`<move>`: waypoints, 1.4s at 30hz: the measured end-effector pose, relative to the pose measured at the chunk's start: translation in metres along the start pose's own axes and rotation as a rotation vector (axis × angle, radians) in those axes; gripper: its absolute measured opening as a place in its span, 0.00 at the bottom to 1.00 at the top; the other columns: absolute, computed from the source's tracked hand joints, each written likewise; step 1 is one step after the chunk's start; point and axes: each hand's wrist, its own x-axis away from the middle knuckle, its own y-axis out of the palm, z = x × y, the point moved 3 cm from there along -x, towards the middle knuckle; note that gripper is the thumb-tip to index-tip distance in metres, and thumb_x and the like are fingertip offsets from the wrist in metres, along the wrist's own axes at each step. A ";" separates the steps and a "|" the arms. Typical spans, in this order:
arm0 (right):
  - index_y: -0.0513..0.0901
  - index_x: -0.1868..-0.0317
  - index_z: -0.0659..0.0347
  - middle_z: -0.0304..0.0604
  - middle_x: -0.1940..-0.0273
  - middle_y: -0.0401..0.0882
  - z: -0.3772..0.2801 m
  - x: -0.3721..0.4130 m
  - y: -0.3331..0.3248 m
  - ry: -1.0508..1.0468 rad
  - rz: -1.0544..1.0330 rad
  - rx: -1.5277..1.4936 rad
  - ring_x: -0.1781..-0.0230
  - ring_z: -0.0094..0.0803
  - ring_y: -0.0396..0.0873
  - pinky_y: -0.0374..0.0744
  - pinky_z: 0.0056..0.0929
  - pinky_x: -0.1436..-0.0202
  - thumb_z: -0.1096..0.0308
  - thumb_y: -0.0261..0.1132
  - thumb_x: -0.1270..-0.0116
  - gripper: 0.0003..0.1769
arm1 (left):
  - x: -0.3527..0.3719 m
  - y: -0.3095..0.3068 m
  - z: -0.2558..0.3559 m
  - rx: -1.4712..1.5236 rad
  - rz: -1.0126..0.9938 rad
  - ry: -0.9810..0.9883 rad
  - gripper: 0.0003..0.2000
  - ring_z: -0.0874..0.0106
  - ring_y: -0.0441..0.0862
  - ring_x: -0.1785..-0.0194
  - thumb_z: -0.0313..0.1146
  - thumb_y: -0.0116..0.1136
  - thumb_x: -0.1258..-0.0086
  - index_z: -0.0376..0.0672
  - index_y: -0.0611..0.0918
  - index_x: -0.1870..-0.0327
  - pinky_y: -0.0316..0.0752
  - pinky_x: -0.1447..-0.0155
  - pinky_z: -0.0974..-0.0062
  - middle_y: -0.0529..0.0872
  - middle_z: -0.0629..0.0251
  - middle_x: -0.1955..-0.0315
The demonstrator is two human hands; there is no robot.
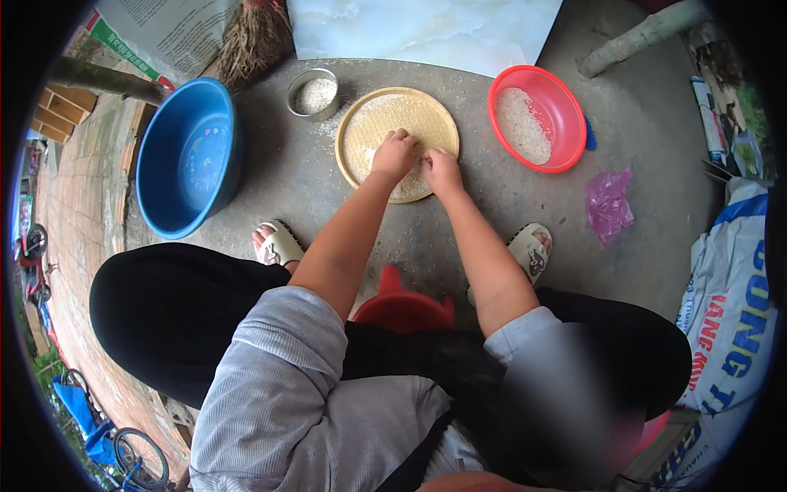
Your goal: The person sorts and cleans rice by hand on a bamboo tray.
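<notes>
A round woven bamboo tray (437, 123) lies on the concrete floor in front of me, with pale rice grains spread over part of it. My left hand (396, 154) is over the middle of the tray, its fingers curled down and closed. Close beside it, my right hand (442, 170) is at the tray's right part, thumb and fingertips pinched together. Whatever lies between the fingers of either hand is too small or hidden to make out. Left of the tray stands a small metal bowl (316, 96) of rice. A red basin (561, 115) to the right holds more rice.
At the left stands a large blue basin (193, 164). A straw broom (256, 45) and a marbled panel (426, 29) are at the back. A crumpled pink plastic bag (609, 205) lies right, near printed sacks (730, 303). A red stool (402, 310) is between my legs.
</notes>
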 end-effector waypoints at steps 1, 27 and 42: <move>0.80 0.69 0.65 0.54 0.66 0.78 0.000 0.001 -0.003 0.014 -0.003 0.021 0.64 0.50 0.77 0.77 0.42 0.58 0.76 0.58 0.46 0.05 | 0.000 0.006 -0.002 -0.002 -0.038 0.047 0.09 0.57 0.79 0.55 0.31 0.62 0.46 0.43 0.84 0.64 0.74 0.49 0.64 0.82 0.58 0.60; 0.74 0.62 0.71 0.47 0.73 0.76 0.011 -0.065 0.045 1.145 0.198 -1.372 0.76 0.33 0.74 0.78 0.27 0.71 0.63 0.42 0.29 0.19 | 0.047 -0.044 -0.053 0.042 -0.106 -0.145 0.14 0.64 0.81 0.57 0.31 0.69 0.51 0.47 0.86 0.61 0.75 0.49 0.70 0.83 0.60 0.62; 0.74 0.66 0.72 0.51 0.72 0.77 -0.017 -0.072 0.052 1.092 -0.051 -1.349 0.74 0.38 0.78 0.81 0.32 0.68 0.68 0.43 0.33 0.16 | 0.014 -0.091 -0.034 0.081 0.048 -0.228 0.20 0.59 0.81 0.57 0.37 0.69 0.47 0.44 0.81 0.53 0.76 0.50 0.66 0.81 0.55 0.57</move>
